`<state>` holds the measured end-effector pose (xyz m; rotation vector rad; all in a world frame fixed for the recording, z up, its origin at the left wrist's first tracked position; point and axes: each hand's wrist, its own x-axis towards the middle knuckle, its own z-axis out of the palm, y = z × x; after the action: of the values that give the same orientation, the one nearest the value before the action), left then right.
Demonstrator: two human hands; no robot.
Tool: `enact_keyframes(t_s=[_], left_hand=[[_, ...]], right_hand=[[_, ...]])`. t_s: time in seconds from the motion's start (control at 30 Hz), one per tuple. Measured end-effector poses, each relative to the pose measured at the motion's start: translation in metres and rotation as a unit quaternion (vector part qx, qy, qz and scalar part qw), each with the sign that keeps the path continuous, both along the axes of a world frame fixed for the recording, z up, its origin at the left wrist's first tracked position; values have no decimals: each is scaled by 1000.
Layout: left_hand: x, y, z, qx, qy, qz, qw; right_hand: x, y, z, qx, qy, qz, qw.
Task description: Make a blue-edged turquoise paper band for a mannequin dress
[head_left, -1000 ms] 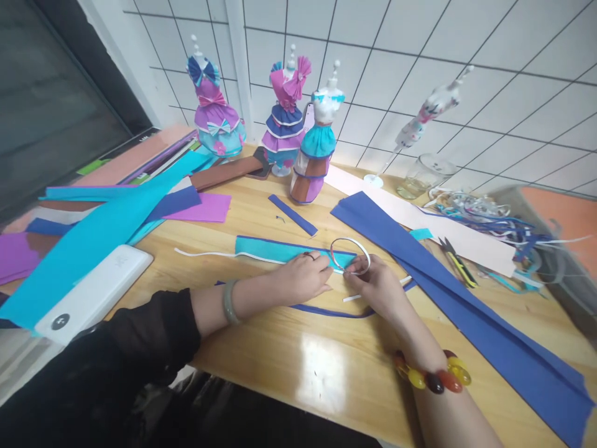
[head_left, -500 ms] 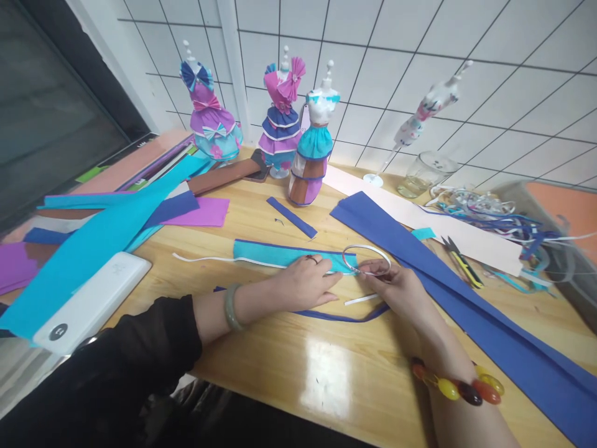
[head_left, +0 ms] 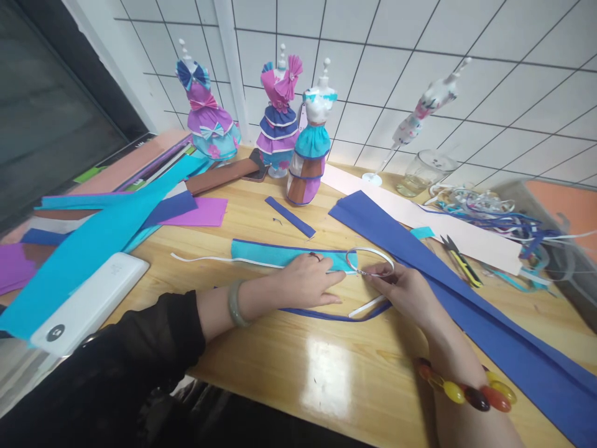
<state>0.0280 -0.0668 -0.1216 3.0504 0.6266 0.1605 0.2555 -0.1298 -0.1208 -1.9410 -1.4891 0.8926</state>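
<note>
A teal strip (head_left: 261, 252) of crepe-like material lies on the table, with dark blue edging along its far side and a white strip along its near side. My left hand (head_left: 308, 280) rests flat on its right half, fingers stretched out, hiding part of it. At its right end, my right hand (head_left: 403, 289) pinches the white strip (head_left: 370, 250), which curls up into a loop above the fingers. A loose white end (head_left: 366, 307) shows below that hand. The far left end of the white strip trails onto the table. A narrow dark blue strip (head_left: 321, 315) curves below both hands.
Dressed miniature mannequins (head_left: 212, 118) and a bare tilted one (head_left: 426, 109) stand along the tiled wall. A wide blue sheet (head_left: 420, 267), yellow-black scissors (head_left: 461, 261) and a glass jar (head_left: 426, 171) are rightward. Folded coloured sheets (head_left: 102, 242) and a white power bank (head_left: 93, 298) lie left.
My right hand has shifted slightly right and down with the white loop, and the loose white end has swung with it. My left hand stays nearly in place on the teal strip.
</note>
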Motion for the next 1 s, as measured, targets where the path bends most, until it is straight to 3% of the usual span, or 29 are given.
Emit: enact_keyframes(t_s=[0.73, 1.0], left_hand=[[5, 8, 8, -35, -3, -23, 999], [9, 10, 21, -29, 37, -37, 998]], right_hand=[[11, -5, 11, -71, 43, -50, 995], [15, -5, 16, -100, 62, -69, 991]])
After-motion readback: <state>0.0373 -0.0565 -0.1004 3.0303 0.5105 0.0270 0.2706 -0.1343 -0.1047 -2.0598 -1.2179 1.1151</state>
